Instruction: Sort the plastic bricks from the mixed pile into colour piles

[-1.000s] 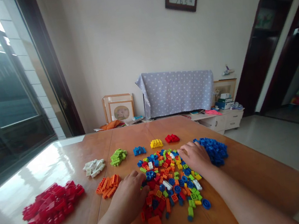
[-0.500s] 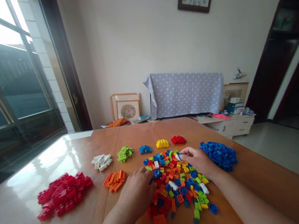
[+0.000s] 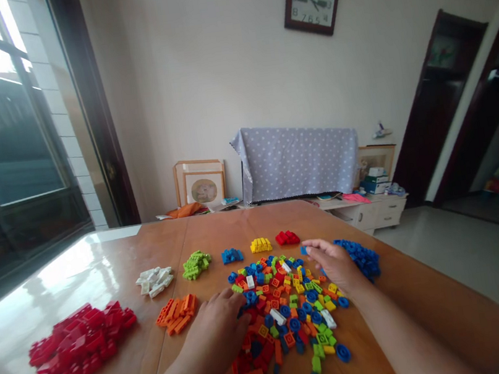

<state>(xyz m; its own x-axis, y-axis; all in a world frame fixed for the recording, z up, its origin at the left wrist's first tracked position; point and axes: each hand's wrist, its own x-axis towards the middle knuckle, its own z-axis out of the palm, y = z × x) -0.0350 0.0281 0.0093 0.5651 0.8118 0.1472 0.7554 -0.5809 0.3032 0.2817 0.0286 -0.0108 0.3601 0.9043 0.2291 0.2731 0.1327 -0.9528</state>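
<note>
Since the earlier frame, your right hand (image 3: 336, 264) has moved off the far right edge of the mixed pile (image 3: 294, 324), and now a small blue brick (image 3: 303, 249) shows clearly at its fingertips; your left hand (image 3: 219, 329) has stayed nearly in place.

Nearest to you, the pile spreads to the right of your left fingers. These are bent over its left edge; I cannot tell if they grip anything. Just left of them, apart, lie the orange bricks (image 3: 177, 314).

Farther out, your right fingers are closed on the blue brick, which sticks out leftward from the pinch. The step in hand seems to be the sorting of single bricks by colour. The next move would call for a steady pinch and a choice: the large blue heap (image 3: 360, 258) is just right of these fingers, while the small blue group (image 3: 231, 255) is well to their left. Slightly beyond the fingers, to the left, lie the small red bricks (image 3: 288, 238).
</note>
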